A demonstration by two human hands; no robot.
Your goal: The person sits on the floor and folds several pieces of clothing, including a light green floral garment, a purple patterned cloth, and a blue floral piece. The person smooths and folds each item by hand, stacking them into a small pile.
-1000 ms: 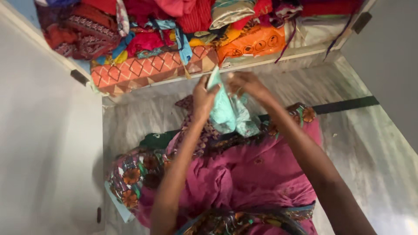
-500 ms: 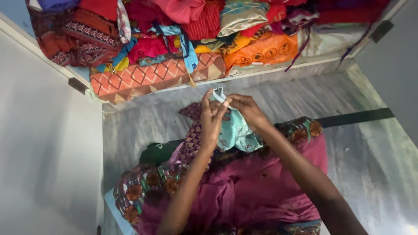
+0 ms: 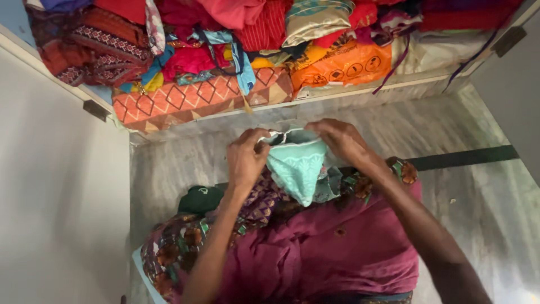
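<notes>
Both the left hand [image 3: 246,159] and right hand [image 3: 341,141] pinch the turquoise lace garment [image 3: 296,165] stretched, unfolded, above the magenta cloth [image 3: 337,247].

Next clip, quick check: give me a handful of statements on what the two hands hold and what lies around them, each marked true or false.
1. Both hands grip the top edge of a small turquoise lace garment. True: the left hand and the right hand hold it at opposite ends.
2. The garment lies flat on the floor. False: it hangs from the hands above a magenta cloth.
3. A shelf packed with colourful folded fabrics stands beyond the hands. True.
4. The right hand holds scissors. False: it holds only the garment.
5. An orange plastic packet lies on the shelf. True.
</notes>
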